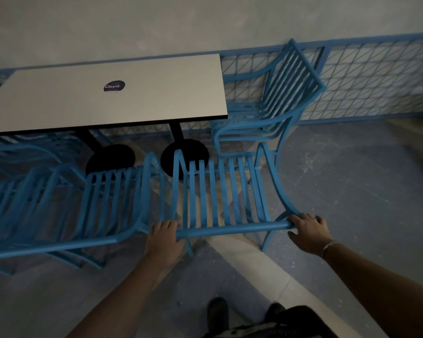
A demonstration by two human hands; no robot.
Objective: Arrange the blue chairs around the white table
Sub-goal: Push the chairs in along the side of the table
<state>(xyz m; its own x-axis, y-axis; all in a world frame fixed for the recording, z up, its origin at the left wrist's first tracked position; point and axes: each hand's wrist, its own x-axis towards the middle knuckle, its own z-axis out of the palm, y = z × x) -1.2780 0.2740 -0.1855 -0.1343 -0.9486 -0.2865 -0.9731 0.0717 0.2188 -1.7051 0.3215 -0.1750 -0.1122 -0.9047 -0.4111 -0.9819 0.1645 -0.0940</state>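
Note:
A blue slatted chair (220,196) stands in front of me, its back towards me, facing the near long side of the white table (59,103). My left hand (165,237) grips the left end of its top rail. My right hand (308,231) grips the right end of the same rail. A second blue chair (103,201) sits just left of it along the same side. A third blue chair (276,98) stands at the table's right end. More blue chair parts (15,152) show under the table's left side.
The table has two black round bases (110,158) below it and a dark round sticker (114,86) on top. A blue mesh railing (376,79) runs along the far side and right. Grey floor (352,179) lies to the right; my dark shoes (217,311) are at the bottom.

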